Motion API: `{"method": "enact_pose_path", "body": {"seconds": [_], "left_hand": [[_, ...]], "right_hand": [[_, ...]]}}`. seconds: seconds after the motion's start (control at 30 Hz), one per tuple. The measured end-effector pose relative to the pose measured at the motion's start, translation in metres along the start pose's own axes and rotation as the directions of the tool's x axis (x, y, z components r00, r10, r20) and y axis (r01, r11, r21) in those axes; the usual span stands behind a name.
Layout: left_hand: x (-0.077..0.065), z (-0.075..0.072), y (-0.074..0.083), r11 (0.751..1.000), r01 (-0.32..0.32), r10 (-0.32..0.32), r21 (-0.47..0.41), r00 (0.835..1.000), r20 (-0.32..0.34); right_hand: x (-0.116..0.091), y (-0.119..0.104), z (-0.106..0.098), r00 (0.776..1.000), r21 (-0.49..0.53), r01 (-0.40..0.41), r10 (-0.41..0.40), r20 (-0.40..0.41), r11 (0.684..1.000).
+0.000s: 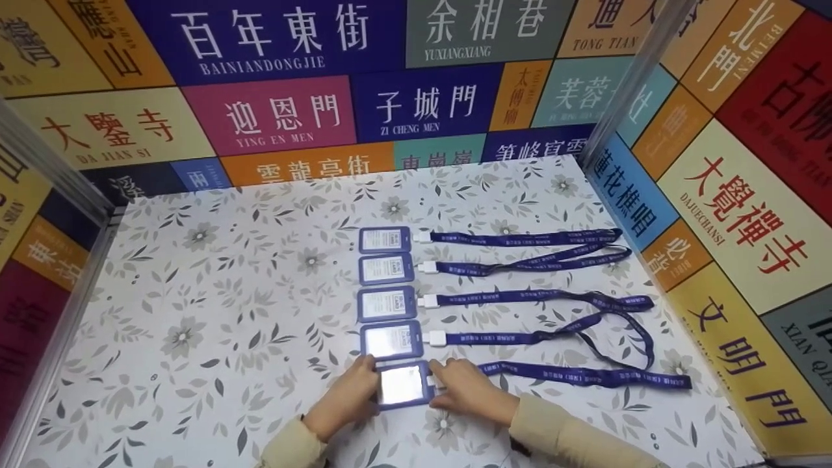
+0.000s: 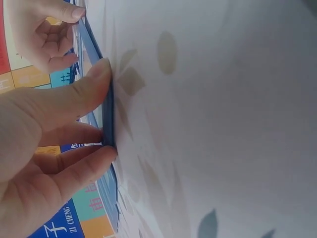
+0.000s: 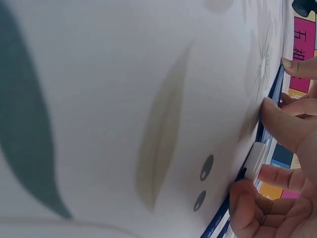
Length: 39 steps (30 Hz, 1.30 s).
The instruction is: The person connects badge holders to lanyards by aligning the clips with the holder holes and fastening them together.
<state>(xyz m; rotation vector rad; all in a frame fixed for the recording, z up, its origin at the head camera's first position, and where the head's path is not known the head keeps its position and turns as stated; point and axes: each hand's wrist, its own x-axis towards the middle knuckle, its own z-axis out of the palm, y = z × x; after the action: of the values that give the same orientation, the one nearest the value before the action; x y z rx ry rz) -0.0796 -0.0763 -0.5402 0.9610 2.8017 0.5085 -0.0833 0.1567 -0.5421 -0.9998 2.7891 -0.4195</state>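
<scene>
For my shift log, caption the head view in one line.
Left hand and right hand hold the nearest of five blue badge holders, printed lanyards stretching right.

head | lanyard lettering [image 1: 539, 373] too small | nearest clip [image 3: 255, 161] partly behind right hand [image 1: 473, 390]

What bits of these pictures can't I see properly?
- Head view: writing on the blue lanyards is too small to read.
- Head view: glare washes out the card in the nearest badge.
- Head view: the right hand hides part of that badge's white clip.
- Right wrist view: the picture's edge cuts off a dark object.
</scene>
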Motion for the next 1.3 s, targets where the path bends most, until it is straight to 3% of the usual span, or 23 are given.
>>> {"method": "enact_pose_path", "body": {"seconds": [0.17,0.33,0.7,0.8,0.97,1.13,1.3], "left_hand": [[-0.001,-0.002,0.0,1.0,0.014,-0.014,-0.005,1.0,0.006],[-0.002,-0.004,-0.001,0.999,0.023,-0.023,-0.026,1.0,0.0],[-0.005,-0.004,-0.017,0.995,-0.01,0.0,-0.102,0.996,-0.093],[-0.007,-0.007,-0.022,0.993,-0.009,-0.009,-0.121,0.989,-0.147],[-0.009,-0.014,-0.028,0.989,0.047,-0.078,-0.139,0.97,-0.23],[-0.009,-0.017,-0.03,0.979,0.096,-0.142,-0.178,0.952,-0.27],[-0.01,-0.019,-0.033,0.975,0.11,-0.164,-0.191,0.94,-0.299]], "right_hand": [[0.0,0.001,-0.002,0.999,0.046,-0.023,0.022,0.025,0.999],[0.001,0.006,-0.004,0.998,0.162,-0.05,0.044,0.037,0.986],[-0.001,0.018,-0.013,0.997,0.257,-0.077,0.08,0.0,0.963],[-0.001,0.021,-0.016,0.995,0.262,-0.091,0.098,-0.014,0.961],[0.0,0.024,-0.021,0.989,0.282,-0.141,0.151,-0.011,0.949],[0.005,0.028,-0.028,0.986,0.269,-0.155,0.165,-0.017,0.951],[0.012,0.033,-0.035,0.984,0.275,-0.168,0.178,-0.011,0.947]]}}
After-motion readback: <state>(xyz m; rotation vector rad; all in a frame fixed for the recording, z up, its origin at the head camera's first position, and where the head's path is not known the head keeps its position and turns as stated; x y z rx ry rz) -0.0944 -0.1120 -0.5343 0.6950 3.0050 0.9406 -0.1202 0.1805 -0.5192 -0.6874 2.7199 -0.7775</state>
